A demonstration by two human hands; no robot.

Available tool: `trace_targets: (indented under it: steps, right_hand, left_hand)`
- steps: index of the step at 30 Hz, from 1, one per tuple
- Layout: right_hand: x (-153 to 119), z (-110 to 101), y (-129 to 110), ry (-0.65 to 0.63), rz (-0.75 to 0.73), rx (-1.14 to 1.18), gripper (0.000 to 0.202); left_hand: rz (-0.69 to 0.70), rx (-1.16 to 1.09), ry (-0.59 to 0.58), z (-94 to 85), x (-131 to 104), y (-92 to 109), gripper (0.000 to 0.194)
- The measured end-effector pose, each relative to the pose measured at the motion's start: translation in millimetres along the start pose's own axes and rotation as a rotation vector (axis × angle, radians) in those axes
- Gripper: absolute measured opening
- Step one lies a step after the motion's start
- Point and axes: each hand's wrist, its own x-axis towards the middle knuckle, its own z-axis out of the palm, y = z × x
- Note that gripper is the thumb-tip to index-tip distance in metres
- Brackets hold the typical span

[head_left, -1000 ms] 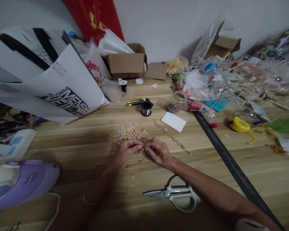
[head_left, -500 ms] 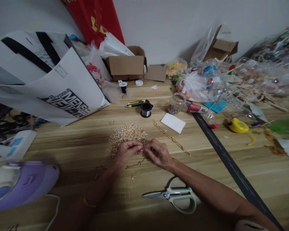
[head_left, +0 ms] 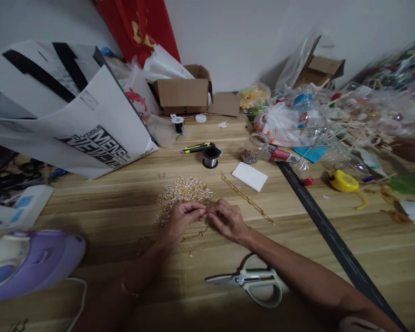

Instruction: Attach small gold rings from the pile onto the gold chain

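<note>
My left hand [head_left: 182, 222] and my right hand [head_left: 229, 222] meet with fingertips pinched together in front of a heap of small gold and clear beads [head_left: 183, 190]. Between the fingertips is one end of a gold chain [head_left: 195, 237], whose rest trails onto the wooden table below; the exact spot gripped is too small to make out. A second gold chain [head_left: 248, 198] lies stretched out right of my right hand. One tiny gold piece [head_left: 191, 254] rests nearer to me. Pale-handled scissors [head_left: 259, 279] lie beneath my right forearm, blades pointing left.
Behind the beads are a wire spool [head_left: 210, 157], a yellow-black cutter [head_left: 195, 148], a white card [head_left: 249, 176] and a jar of beads [head_left: 253, 150]. A purple-white appliance [head_left: 51, 260] stands left. Right are a yellow tape measure [head_left: 344, 180], plastic clutter and another person's hand [head_left: 410, 151].
Another person's hand has come into view at the right edge, by the plastic clutter. My hands keep the same pinch, almost unmoved, and the view has shifted slightly.
</note>
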Motion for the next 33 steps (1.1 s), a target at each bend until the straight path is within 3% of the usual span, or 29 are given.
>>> trace_targets:
  steps: [25, 33]
  right_hand:
    - [0.2, 1.3, 0.6, 0.002, -0.002, -0.011, 0.004]
    - [0.0, 2.5, 3.1, 0.028, 0.006, -0.01, 0.004]
  left_hand:
    - [-0.005, 0.04, 0.005, 3.3, -3.7, 6.3, 0.019]
    - [0.058, 0.109, -0.009, 0.5, -2.6, 5.7, 0.016]
